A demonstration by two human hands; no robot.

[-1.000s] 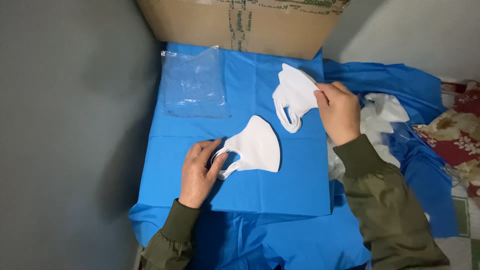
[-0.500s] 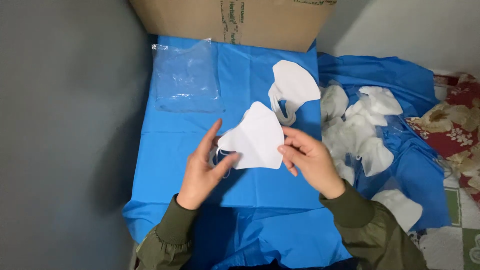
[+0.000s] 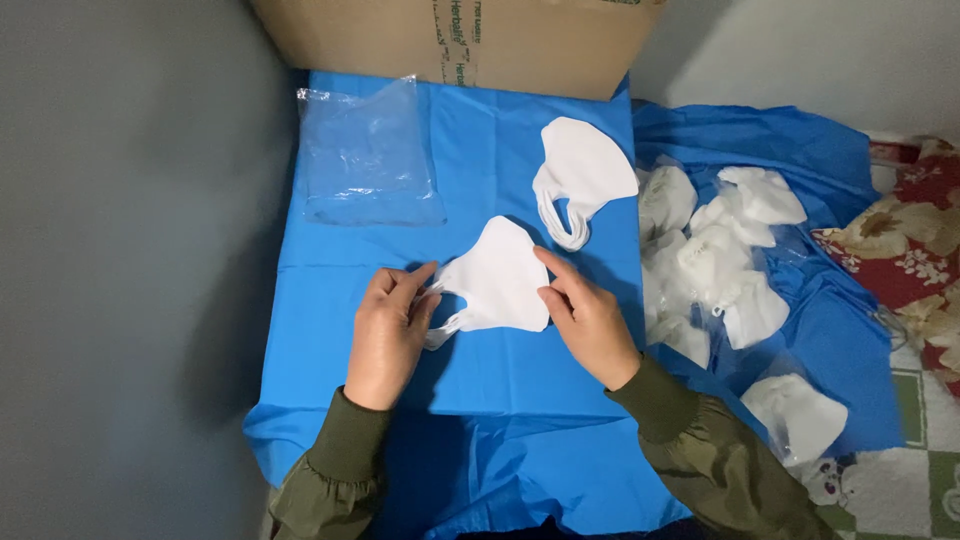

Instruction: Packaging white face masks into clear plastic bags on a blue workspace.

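Where blue cloth (image 3: 340, 330) covers the surface, both hands touch a white mask (image 3: 497, 280).

Matt white fabric mask (image 3: 503, 280), glossy plastic bag (image 3: 368, 152)
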